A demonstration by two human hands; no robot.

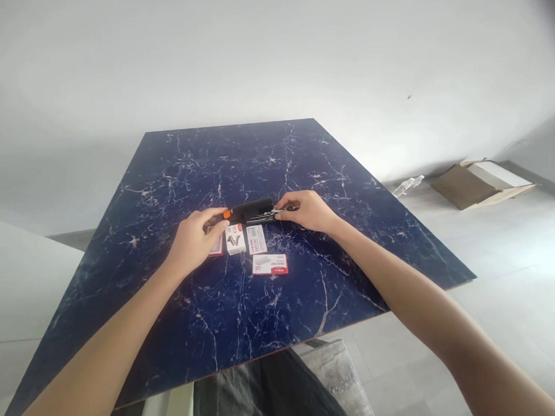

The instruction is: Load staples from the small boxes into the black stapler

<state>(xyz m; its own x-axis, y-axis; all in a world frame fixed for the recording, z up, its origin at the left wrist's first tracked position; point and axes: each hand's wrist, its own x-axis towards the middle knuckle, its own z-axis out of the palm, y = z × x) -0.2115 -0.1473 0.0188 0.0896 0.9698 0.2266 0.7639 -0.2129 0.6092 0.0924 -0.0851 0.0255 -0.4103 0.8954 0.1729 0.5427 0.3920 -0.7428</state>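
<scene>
A black stapler (pixel 253 209) with an orange part near its left end is held level over the middle of the blue tabletop. My left hand (pixel 196 238) is closed on that left end, with thumb and fingers around it. At the other end, my right hand (pixel 311 211) pinches a metal part of the stapler; its exact shape is partly hidden by the fingers. Just below the stapler lie a white box with a stapler-like picture (pixel 235 239), a white box with a barcode (pixel 256 239) and a red-and-white box (pixel 216 246), partly behind my left hand.
Nearer to me, another red-and-white box (pixel 270 265) lies flat on the blue marbled table (pixel 238 160). A pale wall (pixel 232 61) stands behind the table. On the floor at right are an open cardboard box (pixel 465 186) and a clear plastic item (pixel 408 186).
</scene>
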